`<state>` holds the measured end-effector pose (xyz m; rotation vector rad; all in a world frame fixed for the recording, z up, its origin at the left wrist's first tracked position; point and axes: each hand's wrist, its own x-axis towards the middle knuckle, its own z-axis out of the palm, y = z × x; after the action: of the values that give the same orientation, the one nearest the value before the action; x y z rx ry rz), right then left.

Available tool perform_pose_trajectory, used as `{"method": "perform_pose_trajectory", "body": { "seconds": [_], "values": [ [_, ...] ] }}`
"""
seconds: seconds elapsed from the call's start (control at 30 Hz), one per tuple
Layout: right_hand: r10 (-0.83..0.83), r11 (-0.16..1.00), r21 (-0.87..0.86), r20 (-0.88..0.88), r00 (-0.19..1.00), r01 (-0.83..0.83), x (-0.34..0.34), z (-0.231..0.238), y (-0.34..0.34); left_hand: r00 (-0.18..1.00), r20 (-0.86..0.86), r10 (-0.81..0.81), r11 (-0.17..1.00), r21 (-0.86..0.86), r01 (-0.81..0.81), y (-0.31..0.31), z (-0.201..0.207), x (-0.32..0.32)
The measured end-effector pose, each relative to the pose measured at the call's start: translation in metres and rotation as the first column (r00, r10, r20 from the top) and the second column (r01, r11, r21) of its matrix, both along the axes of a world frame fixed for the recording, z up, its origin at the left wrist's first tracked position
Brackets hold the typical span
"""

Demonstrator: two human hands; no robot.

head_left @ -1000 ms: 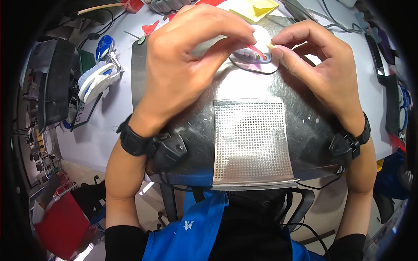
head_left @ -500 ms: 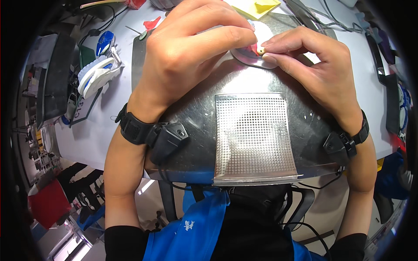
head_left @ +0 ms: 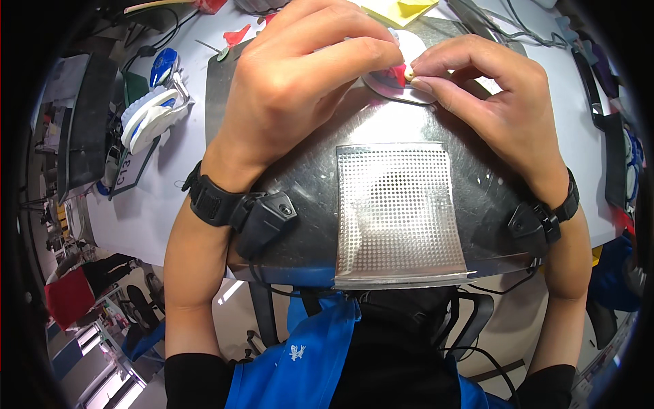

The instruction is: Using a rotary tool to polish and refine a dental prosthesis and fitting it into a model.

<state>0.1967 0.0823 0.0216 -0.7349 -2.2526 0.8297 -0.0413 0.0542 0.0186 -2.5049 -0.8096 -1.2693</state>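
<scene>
Beyond a perforated metal sheet (head_left: pixel 398 211), a person's right hand (head_left: pixel 501 102) pinches a small pale bead (head_left: pixel 409 73) beside a red piece (head_left: pixel 396 73), over which the left hand (head_left: pixel 293 88) bends, its grip hidden. A round white disc (head_left: pixel 413 45) and yellow paper (head_left: pixel 402 12) lie past the sheet; a blue-and-white object (head_left: pixel 146 126) stands well to its left.

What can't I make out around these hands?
All in the head view:
- Left hand: its thumb tip and grip are hidden behind its own fingers.
- Pale piece in the right hand: too small to identify.
- Round disc: partly covered by the left hand's fingers.
- Yellow paper: cut off by the top edge.
</scene>
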Motion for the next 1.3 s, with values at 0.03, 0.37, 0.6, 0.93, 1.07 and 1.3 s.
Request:
{"method": "perform_pose_trajectory", "body": {
  "seconds": [0.03,0.37,0.6,0.93,1.07,1.3],
  "values": [
    [0.002,1.0,0.0,0.0,1.0,-0.002,0.0,0.001,0.0,0.999,0.016,-0.032,0.998,0.05,0.031,0.001,-0.003,-0.002],
    [0.098,0.941,0.317,0.067,0.993,-0.114,0.004,0.004,0.009,0.995,-0.032,-0.09,0.847,-0.529,0.06,-0.012,0.002,-0.001],
    [0.014,0.959,0.283,0.011,1.0,-0.017,0.0,0.006,0.002,0.874,0.485,-0.012,0.551,-0.726,0.411,-0.009,-0.017,0.007],
    [-0.003,0.952,0.304,-0.039,0.999,0.015,0.008,0.002,-0.004,0.781,0.609,0.141,0.348,-0.769,0.536,-0.032,-0.006,0.031],
    [-0.015,0.948,0.317,-0.019,1.0,0.02,0.007,0.002,-0.007,0.789,0.601,0.127,0.353,-0.771,0.531,-0.033,-0.008,0.03],
    [-0.026,0.931,0.364,0.024,0.999,0.016,0.007,0.006,-0.01,0.765,0.631,0.132,0.322,-0.757,0.569,-0.033,-0.01,0.031]
  ]
}}
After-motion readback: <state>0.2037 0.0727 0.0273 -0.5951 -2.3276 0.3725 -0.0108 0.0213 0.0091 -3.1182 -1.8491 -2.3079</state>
